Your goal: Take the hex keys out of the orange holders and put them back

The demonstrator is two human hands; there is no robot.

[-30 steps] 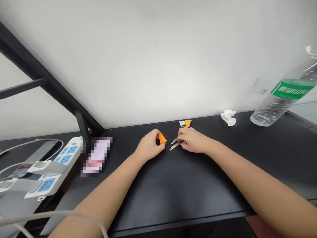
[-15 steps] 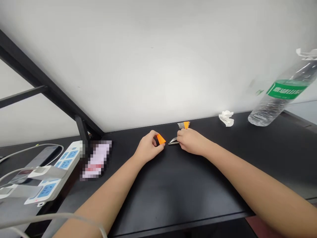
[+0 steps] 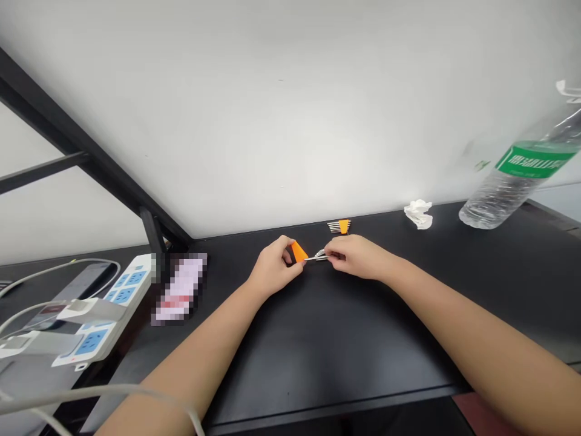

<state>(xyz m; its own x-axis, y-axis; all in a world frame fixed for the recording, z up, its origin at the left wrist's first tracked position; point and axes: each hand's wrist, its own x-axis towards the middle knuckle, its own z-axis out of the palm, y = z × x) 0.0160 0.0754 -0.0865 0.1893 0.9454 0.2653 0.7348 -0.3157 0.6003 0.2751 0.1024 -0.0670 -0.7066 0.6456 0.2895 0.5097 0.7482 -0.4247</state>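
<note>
My left hand (image 3: 276,265) pinches an orange hex-key holder (image 3: 298,251) between thumb and fingers, just above the black desk. Opposite it, my right hand (image 3: 348,254) is closed on several thin silver hex keys (image 3: 320,255), their ends sticking out toward the left. One key's tip meets the lower right corner of the orange holder; whether it is in a slot I cannot tell. Behind my right hand lies a second orange holder (image 3: 344,226) with several silver keys side by side in it. My right fingers hide the other ends of the held keys.
A crumpled white tissue (image 3: 418,214) and a large clear water bottle (image 3: 499,188) stand by the wall on the right. To the left are a blurred-out pinkish item (image 3: 179,289), a white power strip (image 3: 111,315) with plugs and cables, and a black metal frame (image 3: 91,151).
My hands have come closer together. One key now reaches from my right hand to the orange holder, where a gap showed before. The view has shifted slightly.
</note>
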